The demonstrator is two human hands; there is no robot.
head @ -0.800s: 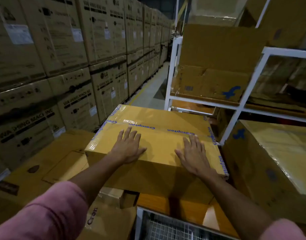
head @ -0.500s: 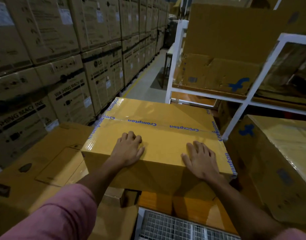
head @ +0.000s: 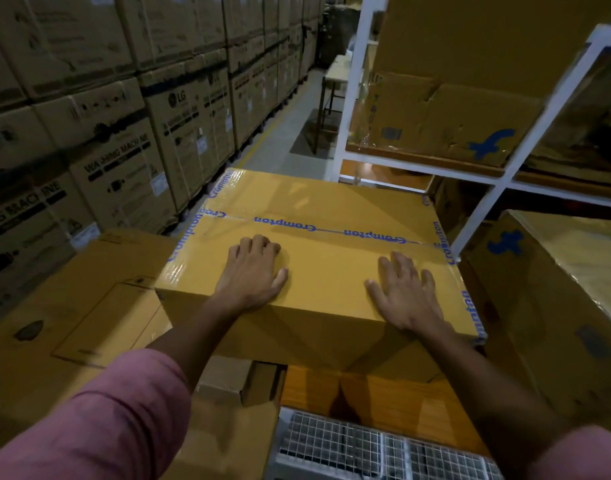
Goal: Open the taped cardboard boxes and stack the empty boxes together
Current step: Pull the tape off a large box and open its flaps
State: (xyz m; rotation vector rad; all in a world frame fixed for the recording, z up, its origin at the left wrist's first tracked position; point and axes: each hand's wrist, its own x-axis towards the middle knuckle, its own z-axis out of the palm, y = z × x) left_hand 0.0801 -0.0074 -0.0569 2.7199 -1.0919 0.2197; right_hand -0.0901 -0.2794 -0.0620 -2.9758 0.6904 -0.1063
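Note:
A yellow-brown cardboard box (head: 331, 265) lies straight ahead, its top seam and edges sealed with clear tape printed "Crompton" in blue. My left hand (head: 254, 271) rests palm down on the near left part of the lid, fingertips curled under. My right hand (head: 402, 294) lies flat on the near right part, fingers spread. Neither hand grips anything. The box sits on an orange-brown surface (head: 373, 393) and overhangs it at the left.
Flat brown cartons (head: 75, 306) lie low at the left. A tall wall of washing machine boxes (head: 117, 140) lines the aisle at left. A white shelf frame (head: 498, 178) with cartons stands at right, a large box (head: 556, 306) below it. A wire mesh cage (head: 366, 448) is near me.
The view has come closer to the box. My left fingers have curled from spread to bent. My right hand stays flat near the front right edge.

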